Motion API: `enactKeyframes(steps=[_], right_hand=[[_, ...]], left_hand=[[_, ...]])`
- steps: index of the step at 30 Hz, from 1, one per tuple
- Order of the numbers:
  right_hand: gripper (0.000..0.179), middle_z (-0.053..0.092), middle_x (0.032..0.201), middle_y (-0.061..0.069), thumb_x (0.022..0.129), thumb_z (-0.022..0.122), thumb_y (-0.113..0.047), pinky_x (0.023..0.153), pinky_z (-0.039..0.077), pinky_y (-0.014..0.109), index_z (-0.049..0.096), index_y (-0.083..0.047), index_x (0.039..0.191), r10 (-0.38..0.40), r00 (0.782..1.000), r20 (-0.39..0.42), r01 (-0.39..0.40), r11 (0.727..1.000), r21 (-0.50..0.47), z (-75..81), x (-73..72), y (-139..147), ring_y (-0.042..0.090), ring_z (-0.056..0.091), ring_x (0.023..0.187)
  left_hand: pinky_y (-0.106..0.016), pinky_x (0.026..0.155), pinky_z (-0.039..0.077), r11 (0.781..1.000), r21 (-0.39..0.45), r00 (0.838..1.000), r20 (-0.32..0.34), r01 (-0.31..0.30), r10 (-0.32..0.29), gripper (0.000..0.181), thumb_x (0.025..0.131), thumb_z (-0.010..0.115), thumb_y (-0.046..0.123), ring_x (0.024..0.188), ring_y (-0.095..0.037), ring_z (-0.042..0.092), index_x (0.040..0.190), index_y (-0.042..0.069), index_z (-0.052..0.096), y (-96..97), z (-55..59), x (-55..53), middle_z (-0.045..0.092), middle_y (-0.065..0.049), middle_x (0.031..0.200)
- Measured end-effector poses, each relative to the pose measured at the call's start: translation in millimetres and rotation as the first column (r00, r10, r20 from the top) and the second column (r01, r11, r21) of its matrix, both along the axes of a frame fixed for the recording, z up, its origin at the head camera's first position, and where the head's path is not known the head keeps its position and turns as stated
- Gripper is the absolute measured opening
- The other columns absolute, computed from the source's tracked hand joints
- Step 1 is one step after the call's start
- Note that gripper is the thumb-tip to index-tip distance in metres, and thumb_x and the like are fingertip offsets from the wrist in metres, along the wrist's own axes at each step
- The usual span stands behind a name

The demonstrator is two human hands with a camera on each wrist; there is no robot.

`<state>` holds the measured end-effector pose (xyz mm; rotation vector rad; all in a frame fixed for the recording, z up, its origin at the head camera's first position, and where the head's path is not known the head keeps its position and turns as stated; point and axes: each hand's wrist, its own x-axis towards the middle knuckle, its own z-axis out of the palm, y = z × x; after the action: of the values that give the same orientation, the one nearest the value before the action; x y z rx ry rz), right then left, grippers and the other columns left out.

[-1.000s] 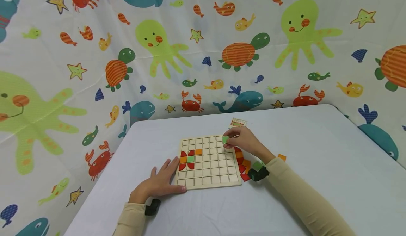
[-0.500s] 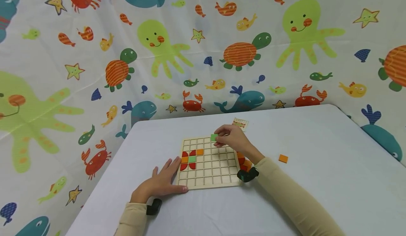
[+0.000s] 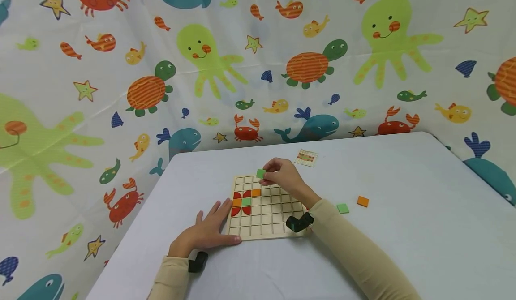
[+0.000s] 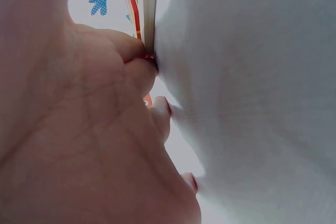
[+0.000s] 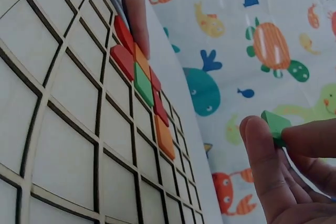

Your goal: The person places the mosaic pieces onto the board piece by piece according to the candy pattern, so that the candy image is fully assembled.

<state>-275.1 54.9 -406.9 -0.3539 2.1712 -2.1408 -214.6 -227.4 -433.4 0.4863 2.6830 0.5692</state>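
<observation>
A wooden grid board [image 3: 258,229] lies on the white table. My right hand [image 3: 284,177] pinches a green square tile [image 3: 260,173] between thumb and fingers, above the board's far rows. The right wrist view shows this green tile [image 5: 275,123] held clear of the board. On the board's left side, several red rounded tiles [image 3: 247,210] surround a green tile [image 3: 246,201] and an orange tile [image 3: 237,203]. Another orange tile [image 3: 255,192] sits to their upper right. My left hand [image 3: 205,233] rests against the board's left edge with fingers spread; its palm fills much of the left wrist view.
A small pattern card [image 3: 306,157] lies behind the board. Right of my right forearm are a loose green tile [image 3: 342,208] and an orange tile [image 3: 363,201]. That forearm hides most of the board's right edge. A sea-animal cloth [image 3: 258,71] hangs behind the table.
My right hand has moved left over the board with the green tile. Its forearm now covers the pile beside the board, while a loose green tile has come into sight. The left hand stays put.
</observation>
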Motion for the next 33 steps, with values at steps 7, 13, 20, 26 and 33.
enactKeyframes(steps=[7,13,20,26,33], right_hand=[[0.014,0.066,0.097,0.019,0.103,0.065,0.006,0.092,0.061,0.051,0.065,0.010,0.117,-0.002,0.997,0.072,0.002,1.000,-0.003,-6.7,1.7,-9,0.029,0.079,0.086],[0.014,0.068,0.093,0.017,0.100,0.066,0.007,0.081,0.065,0.039,0.066,0.010,0.113,0.014,0.996,0.087,-0.016,1.000,0.020,-10.6,3.9,-17,0.027,0.078,0.079],[0.014,0.069,0.088,0.014,0.098,0.070,0.002,0.068,0.064,0.032,0.068,0.007,0.111,0.017,0.991,0.132,-0.038,0.986,0.160,-17.3,5.2,-24,0.020,0.073,0.068],[0.010,0.071,0.082,0.010,0.098,0.073,-0.002,0.066,0.060,0.027,0.071,0.004,0.106,-0.001,0.996,0.091,-0.026,0.956,0.291,-20.6,6.9,-26,0.017,0.069,0.067],[0.006,0.070,0.078,0.007,0.096,0.074,-0.003,0.064,0.057,0.027,0.073,0.001,0.101,0.006,0.998,0.069,-0.029,0.944,0.329,-23.2,8.0,-27,0.017,0.067,0.067]], left_hand=[[-0.078,0.120,-0.002,1.000,-0.007,1.000,-0.006,0.004,-0.004,0.122,0.083,0.083,0.064,0.164,-0.039,0.005,0.172,0.010,0.020,-0.2,0.7,-0.7,0.019,-0.013,0.178],[-0.078,0.120,-0.003,1.000,-0.003,1.000,-0.009,0.014,-0.014,0.122,0.083,0.084,0.062,0.164,-0.039,0.004,0.172,0.008,0.020,-2.4,1.6,-0.9,0.019,-0.014,0.177],[-0.078,0.120,-0.004,1.000,-0.002,1.000,-0.008,0.014,-0.014,0.121,0.083,0.084,0.062,0.163,-0.040,0.005,0.172,0.008,0.021,-3.5,0.8,-1.2,0.019,-0.014,0.177],[-0.078,0.120,-0.004,1.000,-0.007,1.000,-0.012,0.016,-0.016,0.122,0.083,0.084,0.062,0.164,-0.039,0.004,0.172,0.009,0.021,-3.4,-0.3,-2.0,0.018,-0.014,0.178],[-0.078,0.120,-0.004,1.000,-0.006,1.000,-0.012,0.019,-0.019,0.122,0.083,0.084,0.062,0.164,-0.039,0.004,0.172,0.008,0.021,-2.8,-2.0,-1.9,0.019,-0.014,0.178]])
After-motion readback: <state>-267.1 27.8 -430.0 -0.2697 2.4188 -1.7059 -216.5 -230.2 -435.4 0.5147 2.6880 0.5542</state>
